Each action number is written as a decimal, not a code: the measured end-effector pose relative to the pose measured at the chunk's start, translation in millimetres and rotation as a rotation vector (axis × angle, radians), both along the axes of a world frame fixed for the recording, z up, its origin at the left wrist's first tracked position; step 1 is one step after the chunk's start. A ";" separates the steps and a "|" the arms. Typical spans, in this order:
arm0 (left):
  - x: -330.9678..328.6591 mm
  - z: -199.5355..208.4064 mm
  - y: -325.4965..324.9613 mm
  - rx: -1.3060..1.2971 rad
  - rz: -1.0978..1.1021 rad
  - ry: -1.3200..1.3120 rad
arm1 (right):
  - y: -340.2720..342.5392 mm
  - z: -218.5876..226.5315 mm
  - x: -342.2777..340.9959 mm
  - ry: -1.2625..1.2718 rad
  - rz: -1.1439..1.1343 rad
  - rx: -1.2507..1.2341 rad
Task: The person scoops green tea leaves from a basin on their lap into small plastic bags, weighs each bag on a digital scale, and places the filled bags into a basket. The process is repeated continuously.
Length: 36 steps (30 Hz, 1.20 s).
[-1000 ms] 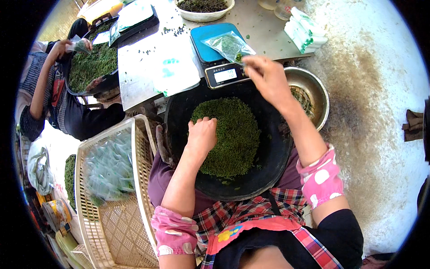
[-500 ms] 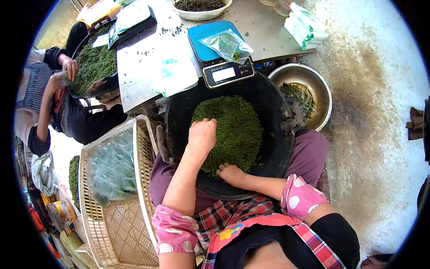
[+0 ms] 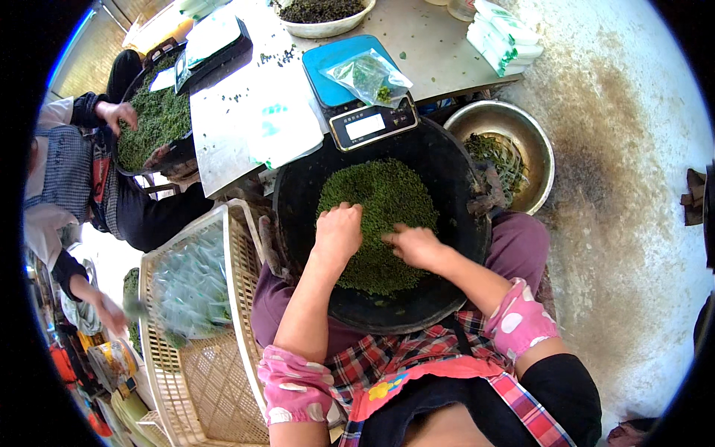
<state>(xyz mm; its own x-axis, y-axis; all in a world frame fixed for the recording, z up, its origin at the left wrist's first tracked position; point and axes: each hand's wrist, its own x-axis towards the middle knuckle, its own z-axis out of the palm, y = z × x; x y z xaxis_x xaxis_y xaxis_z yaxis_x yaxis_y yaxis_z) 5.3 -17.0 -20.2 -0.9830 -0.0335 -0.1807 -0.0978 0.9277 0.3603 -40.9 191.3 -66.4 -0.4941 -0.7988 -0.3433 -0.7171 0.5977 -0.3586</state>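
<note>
Both the left hand (image 3: pixel 339 232) (fingers curled; whether they grip anything cannot be told) and right hand (image 3: pixel 419 247) (fingers loosely parted, slightly blurred) are at the green grain heap (image 3: pixel 376 186). Nearly round, its slightly longer axis points toward the table (image 3: pixel 439 59). Around it: black basin (image 3: pixel 298 182); beyond, a clear bag (image 3: pixel 365 78) on a scale (image 3: pixel 319 65).

Left hand (image 3: pixel 339 237): fingertips hidden behind its knuckles — whether it holds anything cannot be told. Right hand (image 3: pixel 418 247): fingers blurred. Co-worker's hand (image 3: pixel 112 316), near the crate (image 3: pixel 240 290): blurred. White bowl (image 3: pixel 322 30) — cut off by the upper edge; crate, by the lower.
</note>
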 end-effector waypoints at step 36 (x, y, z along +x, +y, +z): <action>2.6 -2.2 2.3 -0.037 -0.016 -0.024 | -39.1 49.7 -21.4 -0.559 -0.549 -0.523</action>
